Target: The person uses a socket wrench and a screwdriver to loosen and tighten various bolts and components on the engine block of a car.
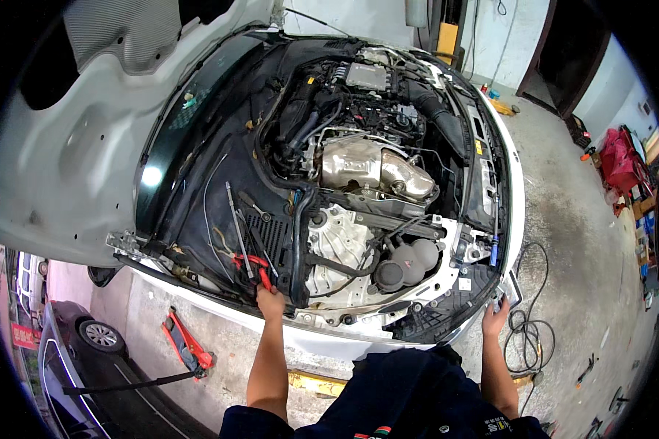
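My left hand (271, 301) is closed around a red handle of the pliers (253, 260), at the near edge of the engine bay. Beside the pliers, long metal bars (240, 219) and a ratchet (256, 208) lie on the black plastic cowl (211, 212). My right hand (496, 316) is at the front corner of the white car (518, 197), its fingers stretched out against the edge there. Nothing can be made out in that hand. A blue-handled tool (494, 251) lies along the front of the bay, just beyond it.
The raised hood (66, 175) fills the left. In the bay sit a shiny metal heat shield (351, 162) and a grey round reservoir (406, 265). A red floor jack (186, 342) stands near a dark car (88, 373). A black cable (532, 325) coils on the floor at right.
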Demonstrator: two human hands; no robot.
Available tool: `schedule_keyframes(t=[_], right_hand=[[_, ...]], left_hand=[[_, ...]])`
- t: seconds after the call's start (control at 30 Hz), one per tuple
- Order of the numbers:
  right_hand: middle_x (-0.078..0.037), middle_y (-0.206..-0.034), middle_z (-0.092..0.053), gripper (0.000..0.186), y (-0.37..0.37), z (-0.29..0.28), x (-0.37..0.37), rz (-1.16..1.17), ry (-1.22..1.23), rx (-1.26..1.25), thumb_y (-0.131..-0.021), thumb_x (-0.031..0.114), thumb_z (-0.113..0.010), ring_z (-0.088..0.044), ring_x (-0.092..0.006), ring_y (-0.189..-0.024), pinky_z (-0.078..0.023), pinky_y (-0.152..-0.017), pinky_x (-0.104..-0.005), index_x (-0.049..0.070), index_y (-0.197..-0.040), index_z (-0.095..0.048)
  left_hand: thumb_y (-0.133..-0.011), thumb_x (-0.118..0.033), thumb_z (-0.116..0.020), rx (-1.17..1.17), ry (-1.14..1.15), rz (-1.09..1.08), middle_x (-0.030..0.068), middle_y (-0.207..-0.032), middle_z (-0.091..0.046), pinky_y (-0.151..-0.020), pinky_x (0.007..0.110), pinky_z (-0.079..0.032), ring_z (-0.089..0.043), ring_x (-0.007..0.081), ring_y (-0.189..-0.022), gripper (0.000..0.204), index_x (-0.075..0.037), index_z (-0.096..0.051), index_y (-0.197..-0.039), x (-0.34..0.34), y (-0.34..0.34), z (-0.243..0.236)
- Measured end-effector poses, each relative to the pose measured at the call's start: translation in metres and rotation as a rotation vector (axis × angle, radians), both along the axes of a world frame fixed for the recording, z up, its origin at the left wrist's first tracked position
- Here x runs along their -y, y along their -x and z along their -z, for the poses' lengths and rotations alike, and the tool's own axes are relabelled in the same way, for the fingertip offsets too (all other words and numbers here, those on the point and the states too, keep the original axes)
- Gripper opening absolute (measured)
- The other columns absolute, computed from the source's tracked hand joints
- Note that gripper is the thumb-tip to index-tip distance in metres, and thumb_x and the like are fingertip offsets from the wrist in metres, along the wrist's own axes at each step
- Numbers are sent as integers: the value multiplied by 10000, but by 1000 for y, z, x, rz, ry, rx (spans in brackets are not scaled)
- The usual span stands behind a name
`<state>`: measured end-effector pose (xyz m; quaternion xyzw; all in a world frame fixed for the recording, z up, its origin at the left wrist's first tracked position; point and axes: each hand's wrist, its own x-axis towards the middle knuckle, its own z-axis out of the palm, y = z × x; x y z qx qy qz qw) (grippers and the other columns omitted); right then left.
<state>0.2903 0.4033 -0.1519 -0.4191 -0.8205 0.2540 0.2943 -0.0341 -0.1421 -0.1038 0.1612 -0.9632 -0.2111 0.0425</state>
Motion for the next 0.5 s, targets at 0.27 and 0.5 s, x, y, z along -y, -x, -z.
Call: schedule_keyframes(t=[0.27, 0.5], right_hand=[[-210, -1239, -531, 559, -108, 11, 60, 160, 237, 19, -843, 56, -584, -586, -260, -992, -478, -865, -368, -36, -1366, -411], [-169, -1193, -558, 531, -87, -4, 94, -87, 344, 23, -855, 60, -594, -611, -218, -923, -492, -833, -333, -7, -1357, -434]], left_hand=[[-969, -366, -533, 129, -1870, -254, -41, -720, -416, -474, 204, -282, -349, 76, -549, 270, -110, -545, -1052, -12, -5, -48], [-899, -539, -557, 194, -1997, -269, -73, -605, -325, -417, 202, -226, -293, 44, -481, 391, -149, -534, -920, -6, -33, -15]])
